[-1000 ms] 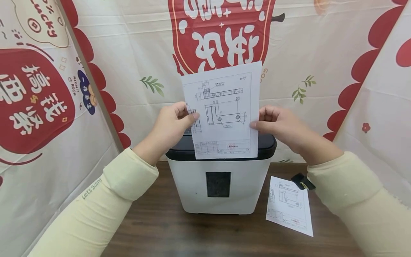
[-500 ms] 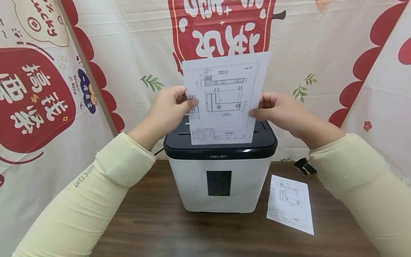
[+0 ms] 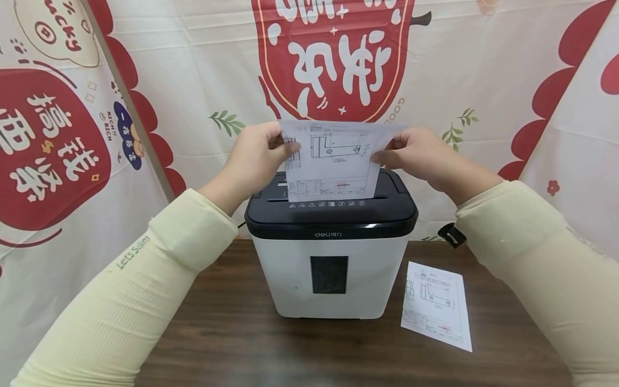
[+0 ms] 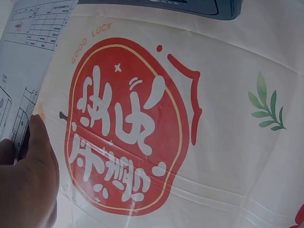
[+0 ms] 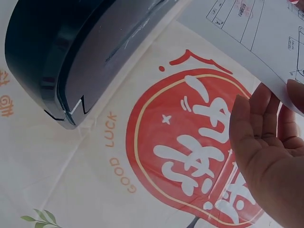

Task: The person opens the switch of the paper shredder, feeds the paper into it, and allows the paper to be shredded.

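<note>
A printed sheet of paper [image 3: 333,172] with a technical drawing is stretched between both hands above a paper shredder [image 3: 331,220] with a black lid and white bin. My left hand [image 3: 258,158] pinches its left edge, thumb in front. The right edge is pinched by my right hand [image 3: 416,156]. The sheet's lower edge lies at the slot on the lid; whether it has entered cannot be told. Its top part bends away from me. In the right wrist view the sheet [image 5: 247,28] passes between thumb and fingers, beside the dark lid [image 5: 85,57].
A second printed sheet [image 3: 437,306] lies on the dark wooden table [image 3: 232,333], right of the shredder. Patterned cloth [image 3: 193,70] hangs behind and at both sides. A small black object [image 3: 452,235] shows at the right sleeve. A cord leaves the shredder's left side.
Both hands first raised the sheet and moved it back over the lid, then lowered it to the slot. Its top now tips backward. The second sheet stays put.
</note>
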`<state>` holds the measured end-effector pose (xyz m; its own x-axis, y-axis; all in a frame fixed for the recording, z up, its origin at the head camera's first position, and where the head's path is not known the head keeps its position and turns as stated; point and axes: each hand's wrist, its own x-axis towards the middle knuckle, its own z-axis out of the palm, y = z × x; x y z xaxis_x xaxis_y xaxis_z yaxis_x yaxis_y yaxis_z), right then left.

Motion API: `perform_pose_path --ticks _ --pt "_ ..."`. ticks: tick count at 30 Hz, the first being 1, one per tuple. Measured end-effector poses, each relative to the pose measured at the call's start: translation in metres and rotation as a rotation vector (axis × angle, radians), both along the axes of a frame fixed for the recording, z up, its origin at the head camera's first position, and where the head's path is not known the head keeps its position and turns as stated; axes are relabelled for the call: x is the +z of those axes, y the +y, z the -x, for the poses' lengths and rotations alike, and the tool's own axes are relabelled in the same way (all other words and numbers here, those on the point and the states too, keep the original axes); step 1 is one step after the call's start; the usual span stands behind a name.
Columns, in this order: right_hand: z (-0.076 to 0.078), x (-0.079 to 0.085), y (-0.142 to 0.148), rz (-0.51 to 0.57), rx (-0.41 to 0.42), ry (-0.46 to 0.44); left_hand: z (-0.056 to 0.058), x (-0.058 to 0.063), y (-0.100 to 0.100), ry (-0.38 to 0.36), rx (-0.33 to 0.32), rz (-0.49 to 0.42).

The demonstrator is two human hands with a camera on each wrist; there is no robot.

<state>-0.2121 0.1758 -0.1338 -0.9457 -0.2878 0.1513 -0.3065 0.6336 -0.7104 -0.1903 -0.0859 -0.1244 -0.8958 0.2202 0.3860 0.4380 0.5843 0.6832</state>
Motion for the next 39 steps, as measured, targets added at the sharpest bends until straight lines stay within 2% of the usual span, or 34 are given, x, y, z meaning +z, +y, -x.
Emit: perform_pose_path --ticks 7,23,39 --pt "0.010 -0.004 -0.005 0.002 -0.007 -0.017 0.010 -0.004 -0.001 -0.014 0.020 -0.007" --pt "0.025 -0.011 -0.010 0.041 0.019 -0.037 0.023 -0.010 -0.002 -0.022 0.042 -0.008" --pt "0.033 -0.018 -0.011 0.036 0.035 -0.040 0.029 -0.019 -0.001 -0.064 0.064 -0.013"
